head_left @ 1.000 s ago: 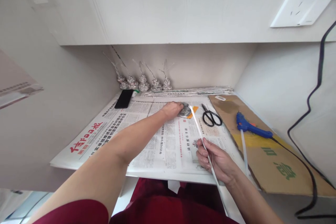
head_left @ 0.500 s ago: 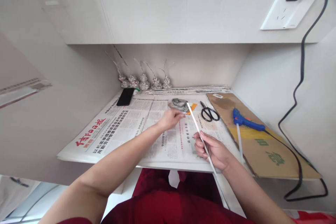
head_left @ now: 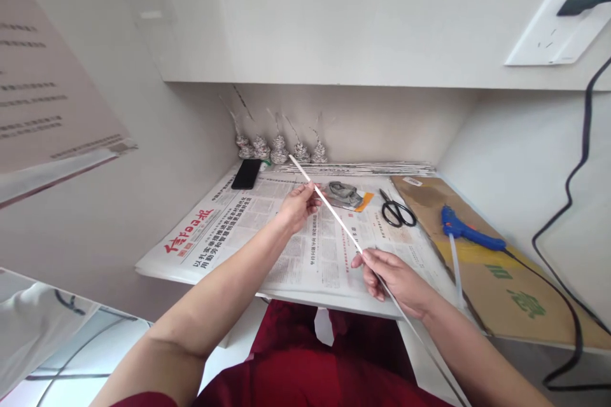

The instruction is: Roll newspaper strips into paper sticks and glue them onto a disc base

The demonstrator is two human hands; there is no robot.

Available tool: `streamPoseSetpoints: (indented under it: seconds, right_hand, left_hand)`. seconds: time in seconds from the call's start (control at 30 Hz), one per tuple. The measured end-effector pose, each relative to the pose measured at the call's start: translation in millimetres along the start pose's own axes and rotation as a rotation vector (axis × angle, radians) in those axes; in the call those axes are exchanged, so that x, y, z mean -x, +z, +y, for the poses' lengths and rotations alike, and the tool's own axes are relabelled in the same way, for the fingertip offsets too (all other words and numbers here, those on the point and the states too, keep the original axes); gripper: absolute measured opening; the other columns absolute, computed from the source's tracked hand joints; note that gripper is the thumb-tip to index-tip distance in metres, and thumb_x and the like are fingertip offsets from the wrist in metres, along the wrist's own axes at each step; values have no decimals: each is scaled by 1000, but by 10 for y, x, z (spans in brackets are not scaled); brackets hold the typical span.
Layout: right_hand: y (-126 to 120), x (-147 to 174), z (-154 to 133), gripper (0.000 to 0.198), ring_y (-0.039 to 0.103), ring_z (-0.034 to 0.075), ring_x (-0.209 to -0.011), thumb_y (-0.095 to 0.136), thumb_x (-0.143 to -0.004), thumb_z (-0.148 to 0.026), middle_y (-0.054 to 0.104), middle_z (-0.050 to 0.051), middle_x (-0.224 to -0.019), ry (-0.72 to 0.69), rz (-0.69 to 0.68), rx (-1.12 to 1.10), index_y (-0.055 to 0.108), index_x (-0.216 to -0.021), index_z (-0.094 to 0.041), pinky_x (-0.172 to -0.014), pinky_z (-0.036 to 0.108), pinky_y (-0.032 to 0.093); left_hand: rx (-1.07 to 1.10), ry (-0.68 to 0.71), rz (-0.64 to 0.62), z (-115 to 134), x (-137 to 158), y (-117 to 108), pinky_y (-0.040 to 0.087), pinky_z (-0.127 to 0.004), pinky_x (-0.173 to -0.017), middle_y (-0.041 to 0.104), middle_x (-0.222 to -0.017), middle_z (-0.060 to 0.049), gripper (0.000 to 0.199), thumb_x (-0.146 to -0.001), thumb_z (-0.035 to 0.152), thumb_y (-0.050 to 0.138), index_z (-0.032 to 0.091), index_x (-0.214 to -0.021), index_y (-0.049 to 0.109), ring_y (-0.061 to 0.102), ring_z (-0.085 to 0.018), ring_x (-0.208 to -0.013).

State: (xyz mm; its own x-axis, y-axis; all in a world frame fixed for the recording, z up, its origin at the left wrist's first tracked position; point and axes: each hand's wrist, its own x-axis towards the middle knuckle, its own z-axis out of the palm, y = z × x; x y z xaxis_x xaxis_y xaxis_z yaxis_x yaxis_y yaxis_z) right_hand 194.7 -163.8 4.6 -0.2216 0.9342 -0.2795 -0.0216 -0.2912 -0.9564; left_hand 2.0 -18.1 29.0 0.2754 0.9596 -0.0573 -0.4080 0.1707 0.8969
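Note:
A long, thin white paper strip (head_left: 340, 222) runs slantwise across the view, from above the table's back down past the lower right edge. My left hand (head_left: 298, 206) pinches it near its far end, fingers closed. Lower down, my right hand (head_left: 389, 273) grips the same strip between thumb and fingers. Behind the strip, a small bag with grey contents (head_left: 344, 194) and an orange corner lies on the newspaper (head_left: 296, 261). Black-handled scissors (head_left: 397, 211) rest to the right of the bag, apart from both hands.
Several woven paper gourd shapes (head_left: 279, 150) stand at the back left, near a black phone (head_left: 247, 174). A bundle of thin paper sticks (head_left: 363, 168) lies along the back. At right, a blue glue gun (head_left: 470, 232) sits on cardboard (head_left: 506, 286), its cord trailing right.
My left hand has moved from beside the bag onto the strip and now pinches it. The strip's far end has swung left. The whole view has shifted slightly.

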Motion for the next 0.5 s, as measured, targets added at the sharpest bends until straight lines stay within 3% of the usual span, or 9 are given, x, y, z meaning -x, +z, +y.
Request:
streamPoseSetpoints:
  seconds: [0.1,0.17,0.23,0.33,0.4,0.5]
  right_hand:
    - [23,-98,-71,40,45,8,-46,50,-86,-56,44,-5,-58,-32,19,73,61,-89,-17,-41,20,30]
    - [41,-205,-106,41,46,9,-45,49,-86,-57,45,-4,-57,-48,43,154,62,-89,-18,-41,21,31]
    - [43,-304,-140,40,48,11,-45,48,-86,-57,48,-3,-56,-80,88,282,63,-88,-19,-42,22,34]
    - [15,-349,-245,31,53,14,-52,53,-85,-51,55,-1,-58,-183,195,521,65,-84,-22,-49,26,39]
    - [-16,-280,-370,22,58,18,-64,59,-83,-45,63,2,-70,-264,293,637,67,-85,-24,-56,29,42]
    - [-86,-90,-557,17,59,24,-86,66,-81,-38,67,6,-98,-367,432,573,68,-94,-27,-69,34,45]
  left_hand:
    - [-47,-73,-191,-40,42,-15,41,-14,-48,67,-85,-5,31,-78,38,69,15,-98,65,56,-5,-58]
    - [-136,-184,-376,-107,73,3,45,-15,-52,68,-84,-6,35,-70,35,76,12,-94,68,59,-6,-62]
    - [-183,-233,-459,-141,58,12,48,-16,-55,68,-79,-7,34,-66,33,79,10,-88,69,60,-8,-64]
    - [-173,-199,-384,-98,-65,-19,51,-18,-58,68,-74,-6,29,-65,30,80,9,-83,70,62,-9,-63]
    - [-158,-188,-304,-58,-176,-65,53,-19,-58,68,-72,-6,26,-66,26,80,9,-83,69,63,-9,-61]
    - [-125,-190,-229,-79,-312,-159,53,-18,-57,67,-68,-5,22,-69,23,77,8,-84,68,63,-9,-58]
